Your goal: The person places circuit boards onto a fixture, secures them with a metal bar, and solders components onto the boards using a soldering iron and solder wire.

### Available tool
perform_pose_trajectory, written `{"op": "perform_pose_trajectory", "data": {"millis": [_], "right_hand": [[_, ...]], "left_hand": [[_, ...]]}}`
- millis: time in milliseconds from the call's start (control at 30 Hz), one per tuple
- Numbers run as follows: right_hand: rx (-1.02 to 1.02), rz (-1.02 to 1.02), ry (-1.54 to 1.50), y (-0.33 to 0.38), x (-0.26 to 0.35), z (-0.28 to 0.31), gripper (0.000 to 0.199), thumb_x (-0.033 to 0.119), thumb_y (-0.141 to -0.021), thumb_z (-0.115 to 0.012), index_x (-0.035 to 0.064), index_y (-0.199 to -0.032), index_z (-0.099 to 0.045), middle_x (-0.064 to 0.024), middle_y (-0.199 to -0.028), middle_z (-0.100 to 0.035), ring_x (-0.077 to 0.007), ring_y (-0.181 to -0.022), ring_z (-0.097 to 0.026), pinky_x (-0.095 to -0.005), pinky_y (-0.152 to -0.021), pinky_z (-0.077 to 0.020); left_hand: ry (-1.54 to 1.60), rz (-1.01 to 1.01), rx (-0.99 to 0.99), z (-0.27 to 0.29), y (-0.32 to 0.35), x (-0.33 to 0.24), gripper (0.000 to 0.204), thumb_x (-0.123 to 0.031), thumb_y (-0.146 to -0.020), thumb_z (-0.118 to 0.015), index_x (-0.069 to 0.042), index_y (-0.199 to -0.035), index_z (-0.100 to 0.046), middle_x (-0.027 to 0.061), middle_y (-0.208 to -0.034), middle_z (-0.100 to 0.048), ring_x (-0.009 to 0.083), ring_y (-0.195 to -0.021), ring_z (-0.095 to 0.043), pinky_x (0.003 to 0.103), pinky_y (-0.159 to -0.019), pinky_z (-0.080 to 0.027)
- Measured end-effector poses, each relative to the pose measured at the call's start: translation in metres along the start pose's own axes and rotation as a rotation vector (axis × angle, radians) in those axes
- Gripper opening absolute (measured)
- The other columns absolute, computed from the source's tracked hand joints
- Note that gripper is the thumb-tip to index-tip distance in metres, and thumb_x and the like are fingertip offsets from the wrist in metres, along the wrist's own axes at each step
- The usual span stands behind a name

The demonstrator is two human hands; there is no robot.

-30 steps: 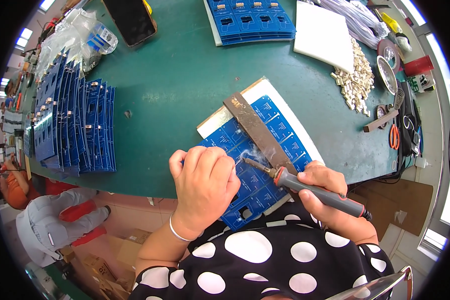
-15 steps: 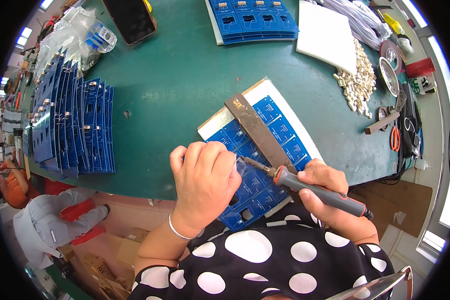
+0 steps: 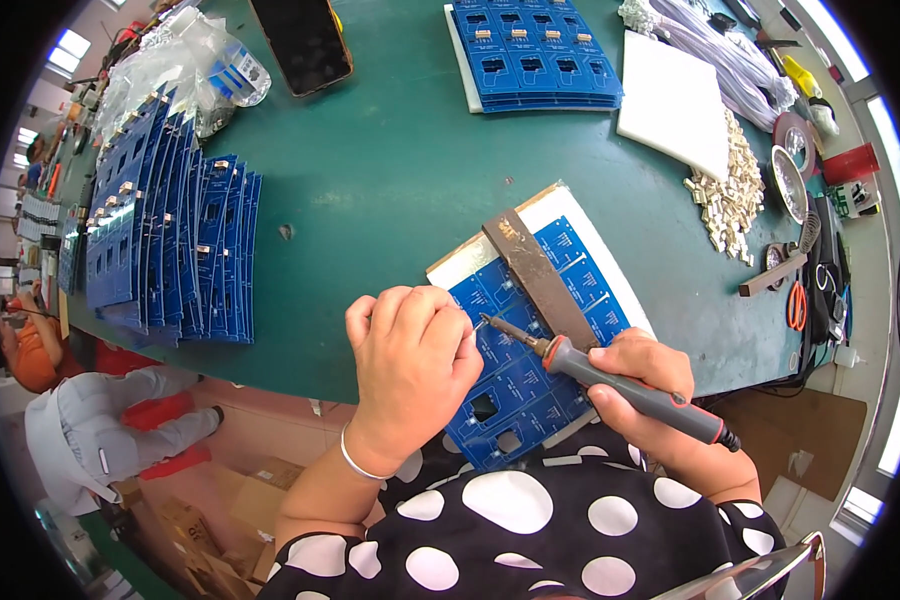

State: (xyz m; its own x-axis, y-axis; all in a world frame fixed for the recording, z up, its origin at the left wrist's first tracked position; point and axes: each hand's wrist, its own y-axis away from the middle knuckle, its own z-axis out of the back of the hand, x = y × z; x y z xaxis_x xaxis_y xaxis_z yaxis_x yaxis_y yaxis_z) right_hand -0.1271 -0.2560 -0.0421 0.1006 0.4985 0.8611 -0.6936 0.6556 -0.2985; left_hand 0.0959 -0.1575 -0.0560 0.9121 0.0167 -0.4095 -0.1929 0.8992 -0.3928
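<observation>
Evidently, hand soldering was the step in progress, judging by how both hands met over one blue circuit board panel point(image 3: 530, 385). That panel lay tilted just right of the frame's centre, on a white pad point(image 3: 467, 255) set on the green surface point(image 3: 350, 220), with a brown bar point(image 3: 540, 280) lying across it from upper left to lower right, probably as a weight. Right of centre, the right grip point(image 3: 642, 370) was closed around the handle of a grey soldering iron point(image 3: 662, 403), whose narrow tip pointed toward the upper left and ended close to the left fingertips; whether it touched the panel could not be made out. Left of that, the left grip point(image 3: 410, 345) had its fingers curled together above the panel's left edge, and what they pinched, if anything, was too hidden and small to tell. As a judgement, the next move called for a steady iron, the tip brought exactly onto one small joint, and the left fingertips clear of the hot metal; with the two so near, a slip could have burned skin or marked a neighbouring spot. Finished or waiting, a stack of similar boards point(image 3: 540, 70) lay at the top of the frame, and a pile of small cream connectors point(image 3: 730, 190) sat at the upper right.
</observation>
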Motion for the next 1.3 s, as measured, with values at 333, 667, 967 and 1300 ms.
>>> {"op": "perform_pose_trajectory", "data": {"millis": [333,667,967,1300], "right_hand": [[0.006,-0.013,0.021,-0.005,0.003,-0.002,0.028,0.013,-0.072,-0.078,-0.0005,-0.095,-0.068,-0.0123,-0.080,-0.070,-0.0234,-0.066,-0.064,-0.0321,-0.060,-0.0496],[-0.001,0.009,0.039,-0.006,0.000,-0.003,0.027,0.013,-0.071,-0.078,0.0002,-0.093,-0.068,-0.0117,-0.081,-0.070,-0.0234,-0.065,-0.064,-0.0323,-0.060,-0.0493],[-0.024,0.077,0.053,-0.005,0.001,-0.002,0.023,0.011,-0.071,-0.077,0.0006,-0.090,-0.068,-0.0109,-0.080,-0.069,-0.0231,-0.066,-0.064,-0.0319,-0.060,-0.0486],[-0.125,-0.014,-0.422,0.023,0.011,-0.014,0.038,0.015,-0.082,-0.076,0.0023,-0.114,-0.059,-0.0169,-0.093,-0.071,-0.0237,-0.080,-0.068,-0.0335,-0.072,-0.0552]], "left_hand": [[-0.039,-0.015,0.008,-0.004,-0.010,0.003,0.020,-0.006,-0.066,-0.070,-0.011,-0.079,-0.056,0.0024,-0.089,-0.052,0.0223,-0.088,-0.052,0.041,-0.083,-0.035],[-0.037,-0.003,0.027,-0.005,-0.017,0.005,0.018,-0.006,-0.067,-0.069,-0.011,-0.077,-0.055,0.0019,-0.087,-0.053,0.0218,-0.087,-0.052,0.040,-0.082,-0.035],[-0.040,-0.054,0.074,0.009,-0.012,-0.002,0.013,-0.010,-0.073,-0.071,-0.011,-0.081,-0.060,0.0017,-0.090,-0.056,0.0225,-0.089,-0.053,0.042,-0.083,-0.036],[0.564,0.068,0.077,0.025,0.028,-0.025,0.014,-0.001,-0.084,-0.065,-0.004,-0.095,-0.056,0.0120,-0.083,-0.061,0.0315,-0.071,-0.059,0.039,-0.064,-0.049]]}}
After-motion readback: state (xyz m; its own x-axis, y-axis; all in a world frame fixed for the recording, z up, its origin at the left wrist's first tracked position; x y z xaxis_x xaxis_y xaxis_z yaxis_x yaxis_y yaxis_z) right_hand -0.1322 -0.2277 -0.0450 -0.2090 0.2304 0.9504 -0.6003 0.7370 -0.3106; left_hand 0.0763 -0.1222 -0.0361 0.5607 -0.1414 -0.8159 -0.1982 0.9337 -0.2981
